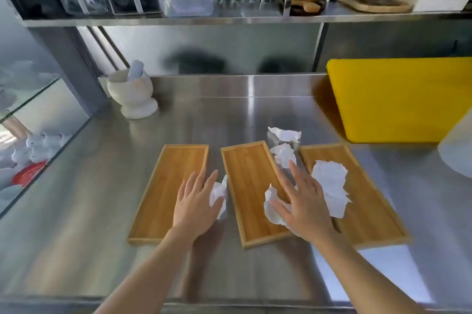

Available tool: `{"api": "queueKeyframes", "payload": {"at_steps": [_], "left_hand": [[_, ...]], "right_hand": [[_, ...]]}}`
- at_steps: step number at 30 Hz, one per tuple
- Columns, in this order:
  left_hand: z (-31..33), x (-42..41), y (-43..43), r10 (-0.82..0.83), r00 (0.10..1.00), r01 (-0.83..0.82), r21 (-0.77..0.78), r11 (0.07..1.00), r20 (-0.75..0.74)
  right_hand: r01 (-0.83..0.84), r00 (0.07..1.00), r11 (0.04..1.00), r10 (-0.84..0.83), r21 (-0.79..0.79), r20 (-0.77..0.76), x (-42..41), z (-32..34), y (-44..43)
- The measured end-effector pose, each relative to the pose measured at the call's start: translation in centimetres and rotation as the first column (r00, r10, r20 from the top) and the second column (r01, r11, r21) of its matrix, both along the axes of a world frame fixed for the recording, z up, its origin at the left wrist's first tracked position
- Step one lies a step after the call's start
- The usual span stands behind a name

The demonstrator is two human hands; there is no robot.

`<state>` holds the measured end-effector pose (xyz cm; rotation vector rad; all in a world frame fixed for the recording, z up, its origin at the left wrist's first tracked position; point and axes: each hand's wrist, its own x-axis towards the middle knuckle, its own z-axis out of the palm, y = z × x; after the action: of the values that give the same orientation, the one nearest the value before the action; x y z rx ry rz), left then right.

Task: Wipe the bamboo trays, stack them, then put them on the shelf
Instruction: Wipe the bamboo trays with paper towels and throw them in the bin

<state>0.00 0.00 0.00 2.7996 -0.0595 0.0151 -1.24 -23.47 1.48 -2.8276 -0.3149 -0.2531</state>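
Three bamboo trays lie side by side, unstacked, on a stainless steel counter (102, 186): the left tray (163, 193) at about 9 o'clock from the frame's centre, the middle tray (249, 186) at 6 o'clock, the right tray (367, 201) at 4 o'clock. A person's left hand (198, 205), fingers spread flat, rests over the left tray's right edge with a crumpled paper towel (219, 193) under its fingertips, in the gap between the left and middle trays. The right hand (304, 203), also flat with fingers splayed, presses a second wad of paper (272, 207) onto the middle tray. A flattened sheet of paper (332, 188) lies on the right tray, and two more scraps (283, 145) sit at 12 o'clock from the right hand, between the middle and right trays. The steel shelf (229, 19) runs overhead at 12 o'clock; a white mortar and pestle (132, 94) stands at 10 o'clock, a yellow board (398, 99) at 2 o'clock.
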Motion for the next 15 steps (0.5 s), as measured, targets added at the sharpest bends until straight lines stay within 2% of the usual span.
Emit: {"api": "queueKeyframes", "payload": {"at_steps": [3,4,8,10,13,15], "left_hand": [[-1.9,-0.8,-0.1,-0.051,0.996,0.055,0.043,0.998,-0.075],[-2.5,-1.1,-0.1,-0.064,0.994,0.069,0.053,0.996,-0.089],[-3.5,-1.2,0.2,-0.104,0.994,0.105,0.036,0.994,-0.045],[-3.5,-1.2,0.3,-0.116,0.993,0.116,-0.003,0.993,0.001],[-3.1,-1.0,0.2,-0.083,0.996,0.085,-0.066,0.994,0.039],[-2.4,-0.7,0.0,-0.055,0.997,0.061,-0.136,0.989,0.046]], "right_hand": [[-0.027,0.998,0.999,0.025,-0.033,-0.051,-0.6,-2.7,0.1],[-0.042,0.993,0.998,0.037,-0.046,-0.109,-1.0,-3.7,0.0],[-0.037,0.966,0.999,0.033,-0.012,-0.256,-1.0,-4.7,-0.4],[-0.038,0.970,0.999,0.037,0.003,-0.241,-1.1,-4.6,-0.1],[-0.010,0.996,1.000,0.011,0.008,-0.092,-1.3,-4.4,0.2],[0.006,0.997,0.999,-0.002,0.046,-0.083,-1.4,-4.1,0.2]]}}
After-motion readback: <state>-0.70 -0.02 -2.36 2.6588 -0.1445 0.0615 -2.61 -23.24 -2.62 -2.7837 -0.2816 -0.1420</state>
